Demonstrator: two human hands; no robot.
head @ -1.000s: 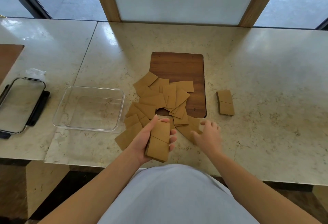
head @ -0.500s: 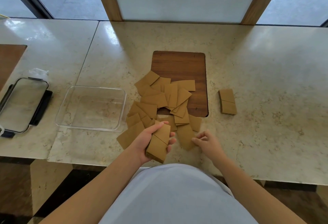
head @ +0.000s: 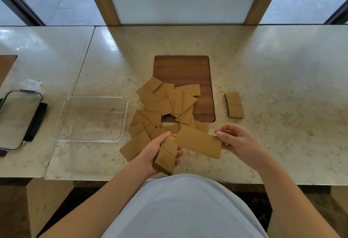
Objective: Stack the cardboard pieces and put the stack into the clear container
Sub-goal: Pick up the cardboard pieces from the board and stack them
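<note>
My left hand point(head: 153, 152) grips a stack of brown cardboard pieces point(head: 166, 155) near the table's front edge. Just to its right, my right hand point(head: 238, 141) pinches one end of a single cardboard piece point(head: 198, 143), which is lifted off the table, its other end close to the stack. Several loose cardboard pieces point(head: 165, 104) lie scattered in a pile beyond my hands, partly over a wooden board point(head: 182, 68). The clear container point(head: 90, 119) stands empty to the left of the pile.
A small separate stack of cardboard point(head: 234, 104) lies to the right of the board. The container's lid point(head: 17, 120) lies at the far left. Another wooden board point(head: 6, 64) shows at the left edge.
My right hand has picked a single cardboard piece up from the table and lifted it towards the stack. The left hand has kept its hold on the stack.
</note>
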